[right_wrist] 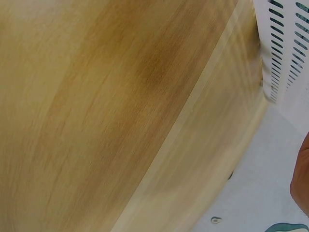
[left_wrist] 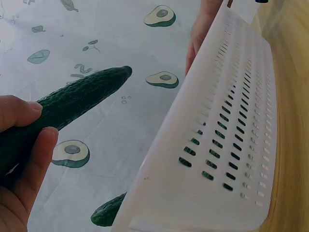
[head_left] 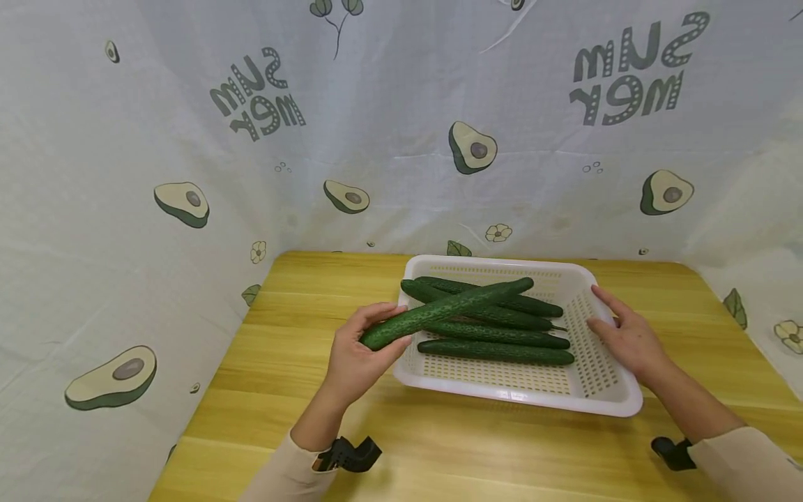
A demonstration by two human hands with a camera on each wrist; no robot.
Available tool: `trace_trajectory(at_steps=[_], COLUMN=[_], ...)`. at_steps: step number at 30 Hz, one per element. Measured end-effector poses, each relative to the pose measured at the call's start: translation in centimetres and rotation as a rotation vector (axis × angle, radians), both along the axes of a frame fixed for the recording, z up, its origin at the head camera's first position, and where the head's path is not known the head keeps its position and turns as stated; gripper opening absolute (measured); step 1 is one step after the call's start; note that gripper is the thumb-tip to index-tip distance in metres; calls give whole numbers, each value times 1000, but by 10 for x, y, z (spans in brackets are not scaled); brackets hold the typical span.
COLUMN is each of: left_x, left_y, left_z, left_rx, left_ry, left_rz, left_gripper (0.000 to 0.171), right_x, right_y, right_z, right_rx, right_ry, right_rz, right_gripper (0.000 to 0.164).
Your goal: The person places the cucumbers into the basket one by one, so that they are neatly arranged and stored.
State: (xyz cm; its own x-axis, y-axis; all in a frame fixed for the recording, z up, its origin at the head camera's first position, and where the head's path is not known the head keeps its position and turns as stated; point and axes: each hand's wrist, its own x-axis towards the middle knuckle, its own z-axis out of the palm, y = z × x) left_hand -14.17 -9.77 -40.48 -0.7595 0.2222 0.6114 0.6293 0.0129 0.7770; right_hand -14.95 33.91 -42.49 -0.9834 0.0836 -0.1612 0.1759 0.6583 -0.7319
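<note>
My left hand (head_left: 359, 364) grips one end of a dark green cucumber (head_left: 454, 307), thumb on one side and fingers on the other. The cucumber slants up to the right, held above a white plastic basket (head_left: 502, 396) with slotted walls. Inside the basket lie several more cucumbers (head_left: 495, 351), roughly side by side, with some partly covered by the held one. At the basket's right end, my right hand (head_left: 635, 346) holds the rim, its thumb inside and fingers along the outside. Only a sliver of that hand (right_wrist: 301, 179) shows in the right wrist view.
Beneath the basket is a yellow wood-grain table (head_left: 251, 397). A pale cloth (head_left: 401, 125) printed with avocados and lettering hangs behind the table and at its sides. Dark wrist straps (head_left: 354, 454) show at both sleeves.
</note>
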Motion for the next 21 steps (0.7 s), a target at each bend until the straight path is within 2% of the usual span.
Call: trace_trajectory(at_steps=[5,12,15,21], left_x=[-6,-13,-14,-14], left_y=[17,41,52,71], left_z=[0,1,-2,-9], left_rx=[-88,-334,-427,-582], left_ry=[-74,-135,-135,-90], left_rz=[-101,-150,-161,-154], left_gripper=[29,25,24,24], right_x=[1,1,1,1], right_y=[0,0,0,0], right_z=[0,-1,-1,-2], right_rx=[4,-14,-16,-31], right_ry=[7,9,12,13], right_rz=[-5,-5,-4,-3], right_gripper=[70,70,70,70])
